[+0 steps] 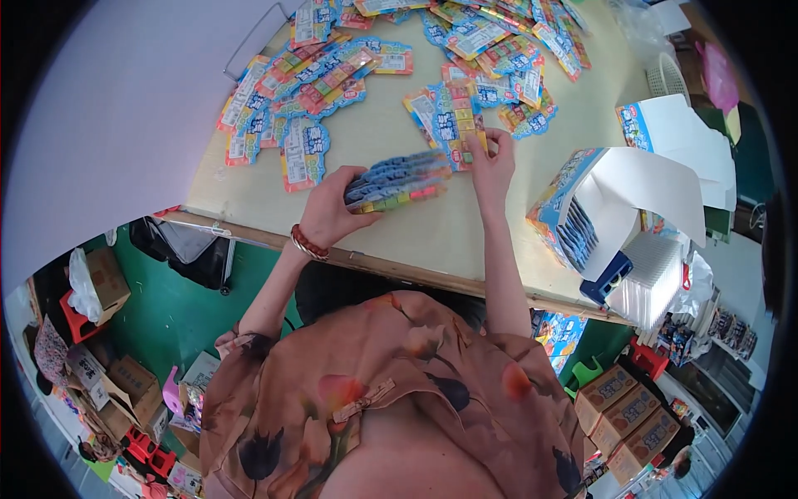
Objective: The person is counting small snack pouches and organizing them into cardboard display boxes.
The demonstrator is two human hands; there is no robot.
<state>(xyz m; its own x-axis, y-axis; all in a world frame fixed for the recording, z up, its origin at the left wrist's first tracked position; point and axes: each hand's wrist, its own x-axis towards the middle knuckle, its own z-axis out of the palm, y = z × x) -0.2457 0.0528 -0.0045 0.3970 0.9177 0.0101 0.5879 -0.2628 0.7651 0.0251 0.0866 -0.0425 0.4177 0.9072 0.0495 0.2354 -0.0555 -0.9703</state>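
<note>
One blurred stack of packets (397,180) sits gripped in the left hand (331,205); beyond the stack's right end, the nearer right hand (493,165) seems to pinch a single packet (464,116), its long axis crosswise to the stack's.

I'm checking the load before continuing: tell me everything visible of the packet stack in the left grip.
The packet stack is several flat, glossy-looking packets, layered, with wavy blue far edges and yellow, green and pink near edges. It extends rightward from the left grip, which holds its left end. Blur leaves its count and any table contact unclear.
</note>
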